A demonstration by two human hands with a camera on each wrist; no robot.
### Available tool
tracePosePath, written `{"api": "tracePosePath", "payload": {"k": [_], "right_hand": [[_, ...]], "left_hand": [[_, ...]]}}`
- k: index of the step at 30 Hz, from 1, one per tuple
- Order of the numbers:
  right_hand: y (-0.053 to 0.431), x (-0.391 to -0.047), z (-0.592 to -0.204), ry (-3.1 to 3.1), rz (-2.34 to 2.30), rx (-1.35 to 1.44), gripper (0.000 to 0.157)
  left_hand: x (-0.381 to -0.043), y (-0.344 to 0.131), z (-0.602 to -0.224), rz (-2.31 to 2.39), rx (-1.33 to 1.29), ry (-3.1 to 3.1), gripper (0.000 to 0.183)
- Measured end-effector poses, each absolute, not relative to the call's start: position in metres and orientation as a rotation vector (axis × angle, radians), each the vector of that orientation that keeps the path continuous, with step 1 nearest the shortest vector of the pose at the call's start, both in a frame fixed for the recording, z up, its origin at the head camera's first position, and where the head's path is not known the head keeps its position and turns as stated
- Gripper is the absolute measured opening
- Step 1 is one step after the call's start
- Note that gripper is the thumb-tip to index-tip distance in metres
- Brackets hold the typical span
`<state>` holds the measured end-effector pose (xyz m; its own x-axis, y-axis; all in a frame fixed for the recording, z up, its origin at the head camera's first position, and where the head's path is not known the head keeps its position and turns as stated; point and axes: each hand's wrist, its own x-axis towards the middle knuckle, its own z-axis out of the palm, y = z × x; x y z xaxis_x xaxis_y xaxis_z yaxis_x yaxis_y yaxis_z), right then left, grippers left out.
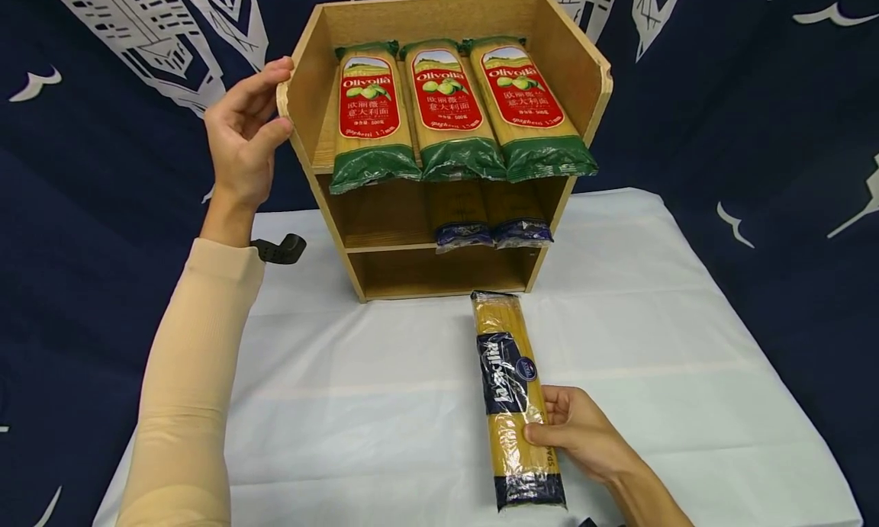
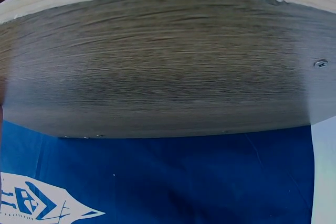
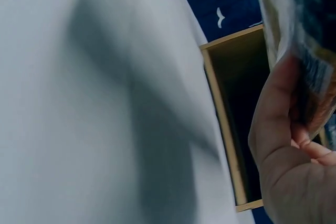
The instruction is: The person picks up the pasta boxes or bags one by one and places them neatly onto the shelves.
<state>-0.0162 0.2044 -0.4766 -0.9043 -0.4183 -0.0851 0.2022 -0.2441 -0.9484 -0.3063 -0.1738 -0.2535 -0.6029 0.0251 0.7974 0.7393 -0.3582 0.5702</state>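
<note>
My right hand (image 1: 584, 435) grips a clear pack of spaghetti (image 1: 511, 443) with a dark blue label by its lower right edge, thumb on the front. The pack is held in front of a small wooden shelf (image 1: 429, 7), its top end near the shelf's foot. In the right wrist view the same pack (image 3: 315, 35) is partly cut off above my curled fingers. My left hand (image 1: 243, 134) holds the front edge of the shelf's left side panel between thumb and fingers. The left wrist view shows that side panel (image 2: 168, 66) but hardly any of the hand.
Three red-labelled spaghetti packs (image 1: 449, 100) with green ends lie side by side on the top tier. Two blue-ended packs (image 1: 463, 233) lie on the right of the middle tier. A white cloth (image 1: 343, 405) covers the table; dark blue patterned fabric (image 1: 755, 115) hangs behind.
</note>
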Motion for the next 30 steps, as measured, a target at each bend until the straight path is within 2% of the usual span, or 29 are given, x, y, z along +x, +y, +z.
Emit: {"api": "tracePosePath", "payload": {"k": [12, 30], "right_hand": [[0.193, -0.022, -0.441, 1.373, -2.228, -0.588, 0.043], [0.147, -0.073, -0.396, 1.597, -2.201, -0.530, 0.053]], "left_hand": [[-0.308, -0.172, -0.254, -2.006, -1.025, -1.387, 0.063], [-0.307, -0.172, -0.254, -2.002, -1.040, -1.379, 0.070]]}}
